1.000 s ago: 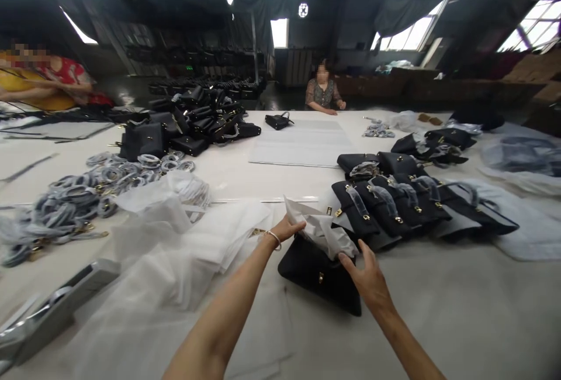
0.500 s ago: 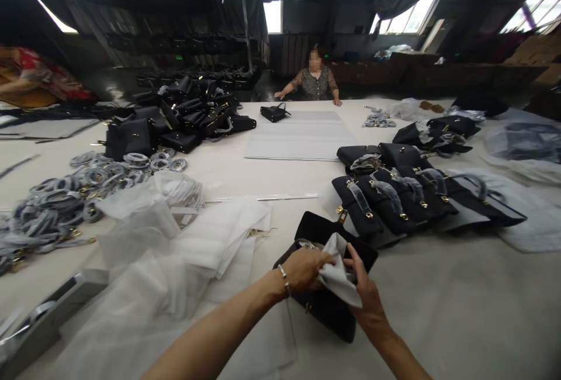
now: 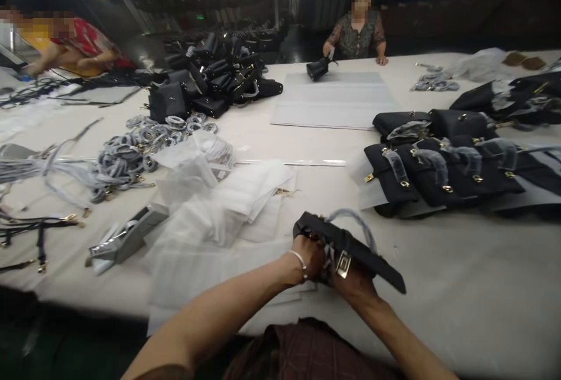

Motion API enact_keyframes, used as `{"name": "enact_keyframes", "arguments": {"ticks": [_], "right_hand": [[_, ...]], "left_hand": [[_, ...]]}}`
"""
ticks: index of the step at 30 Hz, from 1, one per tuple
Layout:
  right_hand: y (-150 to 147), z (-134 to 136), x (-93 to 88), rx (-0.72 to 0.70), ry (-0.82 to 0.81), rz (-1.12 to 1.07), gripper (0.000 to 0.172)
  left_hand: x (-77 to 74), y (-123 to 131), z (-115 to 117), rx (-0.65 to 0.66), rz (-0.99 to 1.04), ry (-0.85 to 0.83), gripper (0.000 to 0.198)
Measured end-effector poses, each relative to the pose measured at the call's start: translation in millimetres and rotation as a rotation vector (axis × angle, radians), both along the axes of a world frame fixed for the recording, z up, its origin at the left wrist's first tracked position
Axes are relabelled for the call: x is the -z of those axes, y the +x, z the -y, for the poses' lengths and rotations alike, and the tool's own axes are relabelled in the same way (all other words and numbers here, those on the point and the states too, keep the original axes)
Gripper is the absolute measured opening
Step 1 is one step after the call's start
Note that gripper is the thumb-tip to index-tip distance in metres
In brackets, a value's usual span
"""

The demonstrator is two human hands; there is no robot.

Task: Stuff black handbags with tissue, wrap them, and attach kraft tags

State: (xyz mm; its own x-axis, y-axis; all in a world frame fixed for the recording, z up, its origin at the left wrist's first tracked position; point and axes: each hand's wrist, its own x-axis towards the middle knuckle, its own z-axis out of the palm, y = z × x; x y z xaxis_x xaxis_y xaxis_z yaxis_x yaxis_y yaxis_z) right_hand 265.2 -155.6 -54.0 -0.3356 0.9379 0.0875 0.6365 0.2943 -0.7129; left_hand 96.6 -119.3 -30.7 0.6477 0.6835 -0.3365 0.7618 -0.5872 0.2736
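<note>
A black leather handbag (image 3: 350, 248) is held up on its edge just above the table, with its underside or flat side toward me. My left hand (image 3: 307, 258) grips its near left end, and my right hand (image 3: 354, 284) holds it from below. A gold clasp (image 3: 344, 263) shows between my hands. A handle wrapped in grey film (image 3: 353, 225) arcs over the top of the bag. The white paper seen earlier is hidden.
Wrapped black bags (image 3: 438, 172) lie in rows to my right. White foam sheets (image 3: 219, 216) and a silver-grey packet (image 3: 127, 234) lie to my left, beyond them film-wrapped chains (image 3: 131, 158). A co-worker (image 3: 357, 29) handles a small black bag across the table.
The handbag has risen off the table and turned onto its edge, and the white paper no longer shows. The view has tilted down, and the co-worker has picked up the small bag.
</note>
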Motion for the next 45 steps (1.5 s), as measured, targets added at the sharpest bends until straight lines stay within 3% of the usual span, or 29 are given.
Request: {"name": "enact_keyframes", "arguments": {"ticks": [2,4,7,10,14,17,20,22,26,28,31,33,36,39,42,45], "right_hand": [[9.6,-16.8,-12.7,0.082,0.049,0.041,0.040],[17.1,-22.9,-29.1,0.131,0.132,0.056,0.050],[15.5,-15.0,-42.7,0.034,0.224,0.151,0.066],[4.0,-0.8,-28.1,-0.081,0.235,0.322,0.082],[2.5,5.9,4.8,-0.062,0.292,0.447,0.102],[13.4,1.0,10.7,-0.140,0.314,0.471,0.110],[19.9,-2.1,3.7,-0.207,0.346,0.483,0.121],[17.6,-0.5,-1.3,-0.209,0.363,0.508,0.117],[4.1,5.8,-6.0,-0.156,0.439,0.567,0.087],[-0.2,6.0,-8.7,-0.110,0.463,0.555,0.069],[0.8,2.4,-16.2,-0.094,0.476,0.482,0.041],[4.2,0.2,-19.5,-0.112,0.477,0.415,0.031],[7.5,-1.5,-12.3,-0.061,0.407,0.346,0.025],[7.5,-7.5,9.1,0.103,0.223,0.381,0.042],[7.9,-18.9,31.4,0.197,0.091,0.403,0.049],[8.0,-27.7,45.3,0.186,0.029,0.403,0.045]], "left_hand": [[-4.7,18.4,-24.9,0.030,-0.061,-0.057,0.027],[-7.6,29.9,-40.8,0.047,-0.079,-0.080,0.021],[-7.6,34.6,-47.9,0.083,-0.080,-0.096,0.020],[-11.4,26.1,-46.8,0.114,-0.074,-0.108,0.031],[-33.8,-3.4,-44.3,0.147,0.020,-0.119,0.041],[-46.1,-31.6,-31.9,0.204,0.254,0.057,0.060],[-31.8,-50.6,-10.9,0.316,0.325,0.296,0.064],[-9.0,-53.3,-0.5,0.329,0.313,0.415,0.058],[30.4,-40.1,-4.1,0.219,0.337,0.577,0.025],[34.6,-32.4,-13.3,0.246,0.375,0.600,0.032],[26.7,-25.9,-21.2,0.298,0.410,0.552,0.039],[20.5,-23.6,-19.8,0.234,0.381,0.461,0.039],[19.2,-18.0,-16.1,0.011,0.279,0.277,0.039],[26.7,-7.4,-22.6,-0.168,0.176,0.091,0.037],[36.6,3.8,-34.7,-0.228,0.138,0.016,0.032],[46.9,9.0,-38.2,-0.232,0.138,0.032,0.028]]}}
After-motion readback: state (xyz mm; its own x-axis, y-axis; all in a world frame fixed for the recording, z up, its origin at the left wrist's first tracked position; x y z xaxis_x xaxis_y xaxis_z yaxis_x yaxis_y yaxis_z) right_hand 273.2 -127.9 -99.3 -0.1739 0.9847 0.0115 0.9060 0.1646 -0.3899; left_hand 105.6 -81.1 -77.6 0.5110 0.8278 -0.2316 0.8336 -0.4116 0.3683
